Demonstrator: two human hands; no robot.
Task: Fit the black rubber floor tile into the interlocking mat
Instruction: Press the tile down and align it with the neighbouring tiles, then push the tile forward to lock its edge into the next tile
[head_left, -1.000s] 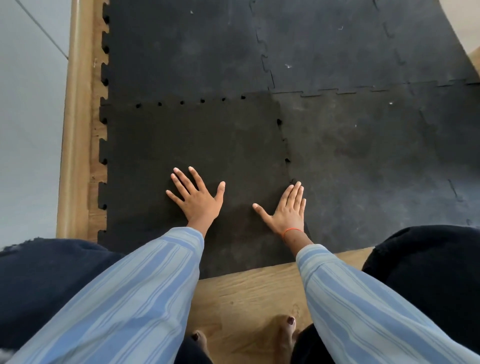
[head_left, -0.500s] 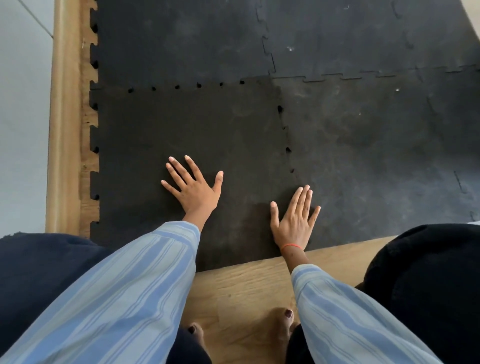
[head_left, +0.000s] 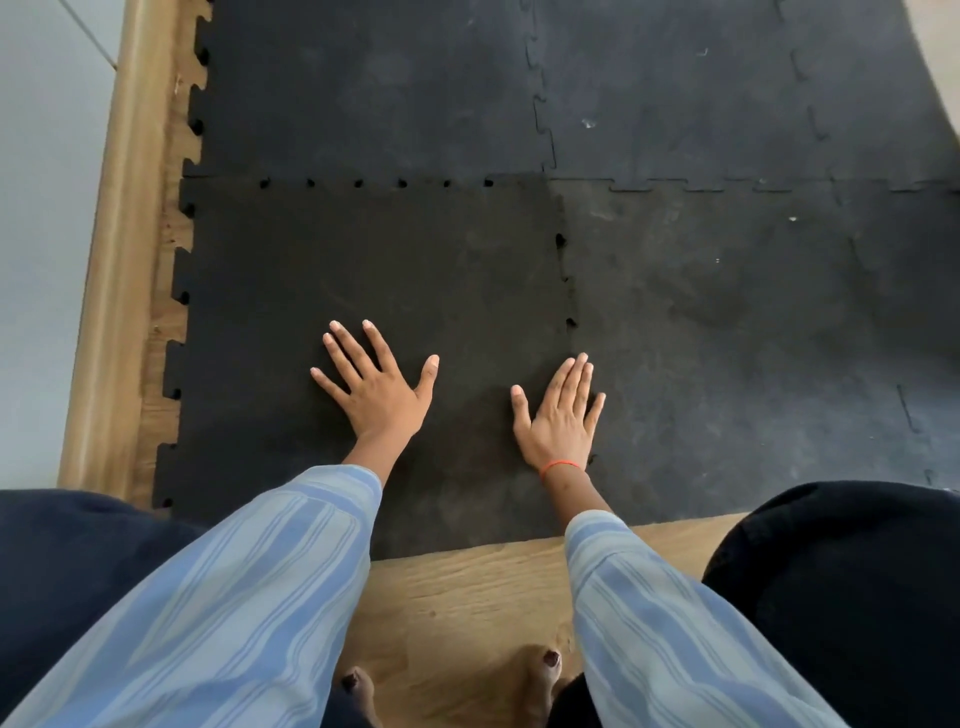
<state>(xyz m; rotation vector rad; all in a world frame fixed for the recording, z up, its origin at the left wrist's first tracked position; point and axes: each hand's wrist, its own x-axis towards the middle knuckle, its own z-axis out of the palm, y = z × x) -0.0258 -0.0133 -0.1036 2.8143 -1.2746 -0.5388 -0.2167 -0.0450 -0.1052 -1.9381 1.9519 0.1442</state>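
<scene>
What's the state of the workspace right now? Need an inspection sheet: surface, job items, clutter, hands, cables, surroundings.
Surface: wooden floor, bare strip near the person and along the left edge.
Job's things: black tile lies flat at the mat's near-left corner; small gaps show along its far seam and its right seam.
Clutter: a few pale specks on the mat; nothing else seen.
Hands: left hand flat on the tile, fingers spread; right hand flat over the right seam, a red band at the wrist. Neither grips anything.
Cables: nothing seen.
Surroundings: wooden skirting and a pale wall on the left; the person's dark-clad knees and bare toes at the bottom.
</scene>
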